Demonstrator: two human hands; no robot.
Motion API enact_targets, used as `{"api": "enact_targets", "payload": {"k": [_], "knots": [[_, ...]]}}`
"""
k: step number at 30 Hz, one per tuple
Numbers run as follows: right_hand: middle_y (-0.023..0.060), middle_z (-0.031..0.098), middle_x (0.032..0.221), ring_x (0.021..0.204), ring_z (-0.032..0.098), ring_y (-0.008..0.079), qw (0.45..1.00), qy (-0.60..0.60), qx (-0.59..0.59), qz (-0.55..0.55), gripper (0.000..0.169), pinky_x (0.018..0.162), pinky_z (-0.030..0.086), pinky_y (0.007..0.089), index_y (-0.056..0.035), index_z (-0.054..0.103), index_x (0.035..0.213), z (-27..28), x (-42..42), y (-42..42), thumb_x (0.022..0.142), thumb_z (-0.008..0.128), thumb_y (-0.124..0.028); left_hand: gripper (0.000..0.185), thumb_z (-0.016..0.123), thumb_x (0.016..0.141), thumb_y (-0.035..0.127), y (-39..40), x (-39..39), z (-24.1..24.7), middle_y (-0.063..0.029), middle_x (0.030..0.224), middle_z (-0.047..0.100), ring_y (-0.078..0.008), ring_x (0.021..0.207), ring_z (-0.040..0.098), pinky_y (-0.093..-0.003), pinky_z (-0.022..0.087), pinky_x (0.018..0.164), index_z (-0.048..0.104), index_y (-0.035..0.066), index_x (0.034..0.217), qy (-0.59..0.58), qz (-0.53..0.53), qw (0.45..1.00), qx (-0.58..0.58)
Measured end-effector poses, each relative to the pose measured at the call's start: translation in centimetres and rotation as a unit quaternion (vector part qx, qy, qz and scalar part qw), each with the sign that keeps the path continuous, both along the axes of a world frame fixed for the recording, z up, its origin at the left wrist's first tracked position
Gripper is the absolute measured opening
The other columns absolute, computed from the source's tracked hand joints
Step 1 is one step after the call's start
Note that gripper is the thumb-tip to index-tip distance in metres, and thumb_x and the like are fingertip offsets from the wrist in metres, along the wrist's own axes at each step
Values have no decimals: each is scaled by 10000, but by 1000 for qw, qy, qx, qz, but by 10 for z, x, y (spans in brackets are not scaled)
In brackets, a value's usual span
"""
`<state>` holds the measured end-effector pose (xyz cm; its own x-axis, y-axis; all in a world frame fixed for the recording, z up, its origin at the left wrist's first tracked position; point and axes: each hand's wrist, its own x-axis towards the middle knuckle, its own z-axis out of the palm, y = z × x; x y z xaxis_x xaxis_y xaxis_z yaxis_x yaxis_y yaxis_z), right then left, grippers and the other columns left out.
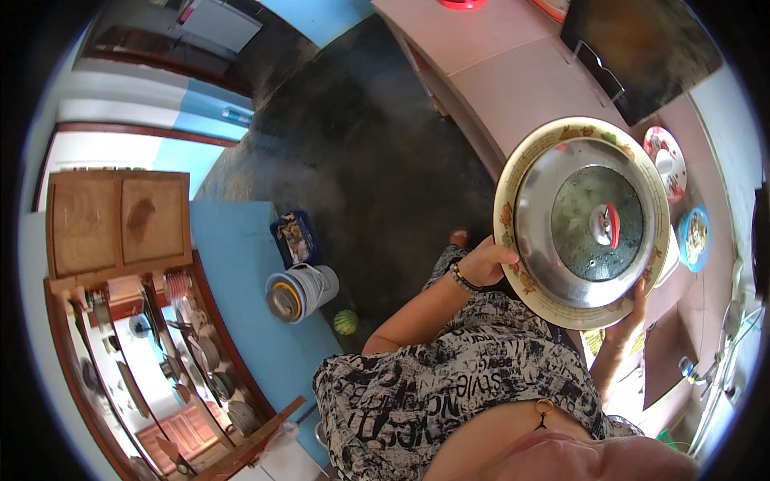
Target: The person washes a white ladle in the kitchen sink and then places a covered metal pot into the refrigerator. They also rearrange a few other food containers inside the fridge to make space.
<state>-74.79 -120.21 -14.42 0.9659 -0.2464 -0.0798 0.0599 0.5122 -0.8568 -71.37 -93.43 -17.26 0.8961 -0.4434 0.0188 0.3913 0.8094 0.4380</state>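
Both my hands hold a cream enamel basin [510, 270] with a printed pattern on its wide rim, above the counter's edge. A pot lid [535, 240] with a steel rim, a fogged glass centre and a red-topped knob covers the basin. Drops cling to the glass, and what lies under it cannot be made out. My left hand [486, 263] grips the left rim, with its thumb on top and a beaded bracelet at the wrist. At the lower right, my right hand [628, 315] supports the rim, its fingers partly hidden by the basin.
A pink-tiled counter [517, 90] bears a red-patterned plate [674, 150] and a blue bowl of food [696, 237]. A faucet [695, 373] is at right. On the dark floor [373, 150] are a watermelon [346, 322], a white bucket [325, 285] and a blue basket [307, 225]. A dish rack [210, 385] stands left.
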Motion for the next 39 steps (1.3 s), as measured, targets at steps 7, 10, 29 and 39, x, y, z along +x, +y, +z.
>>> {"api": "enact_targets", "payload": {"k": [7,10,29,39], "knots": [[103,562,1153,1024,556,174,994,-23,6,105,451,856,475,308,-25,439,1278,54,95,147,889,543,-229,374,588,742,103,162,43,-1,-135,994,609,-242,915,611,-373,503,795,534,-14,1093,-78,79,993,-30],[112,523,1214,1083,523,211,989,-48,13,137,526,936,426,351,-4,375,1320,62,129,221,870,551,-211,509,599,747,115,229,65,-1,-146,1151,563,-273,1041,566,-401,469,880,456,-9,1220,-93,100,989,-54],[96,552,1203,1080,544,199,934,-18,-45,353,420,924,437,345,-25,435,1287,71,321,641,925,496,-229,626,609,730,130,615,156,-19,-148,1204,523,-265,1091,535,-384,439,929,374,-14,1291,-82,306,947,-57],[98,574,1153,1000,587,190,876,-12,-66,478,381,862,482,334,-28,450,1264,111,442,1024,929,491,-205,662,548,710,84,950,224,16,-184,1264,472,-348,1158,478,-471,393,983,321,-1,1326,-76,422,898,-100]]}}
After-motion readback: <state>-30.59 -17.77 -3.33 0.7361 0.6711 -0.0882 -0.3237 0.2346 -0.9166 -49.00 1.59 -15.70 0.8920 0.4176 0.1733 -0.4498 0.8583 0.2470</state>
